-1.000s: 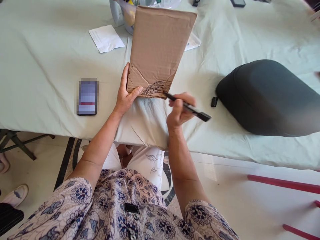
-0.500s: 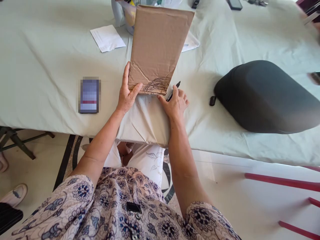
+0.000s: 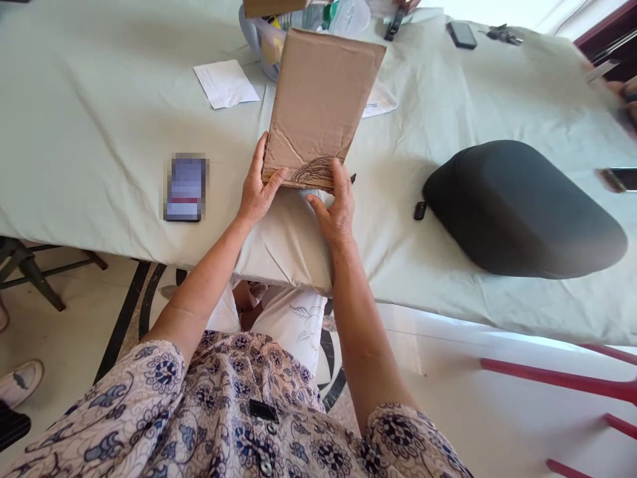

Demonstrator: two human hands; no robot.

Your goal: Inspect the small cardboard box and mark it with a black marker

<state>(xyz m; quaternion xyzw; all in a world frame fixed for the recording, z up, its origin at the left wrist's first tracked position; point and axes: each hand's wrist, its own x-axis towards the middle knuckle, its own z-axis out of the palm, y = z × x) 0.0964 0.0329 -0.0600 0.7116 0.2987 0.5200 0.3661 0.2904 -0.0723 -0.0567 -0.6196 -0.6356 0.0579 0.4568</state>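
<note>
A brown cardboard piece point(image 3: 323, 93) is tilted up over the table, with dark curved pen lines near its lower right corner. My left hand point(image 3: 259, 186) grips its lower left corner, thumb on the front face and fingers along the side edge. My right hand point(image 3: 338, 199) reaches the lower right corner. Its fingers lie over the drawn lines, while the thumb stands apart below the bottom edge. The dark tip of a black marker point(image 3: 353, 178) shows just beyond the right fingers; the rest is hidden. A small black cap point(image 3: 420, 211) lies farther right.
A large black padded object point(image 3: 527, 206) sits at right. On the left lies a phone point(image 3: 185, 188) with a blurred screen. White paper point(image 3: 226, 83) and a plastic basket point(image 3: 253, 40) of items are behind. Another phone point(image 3: 462, 34) and keys point(image 3: 503, 34) lie at the far right.
My right hand has moved from beside the marker up and left onto the cardboard's corner. The marker is now mostly covered by the hand. The view has shifted slightly.
</note>
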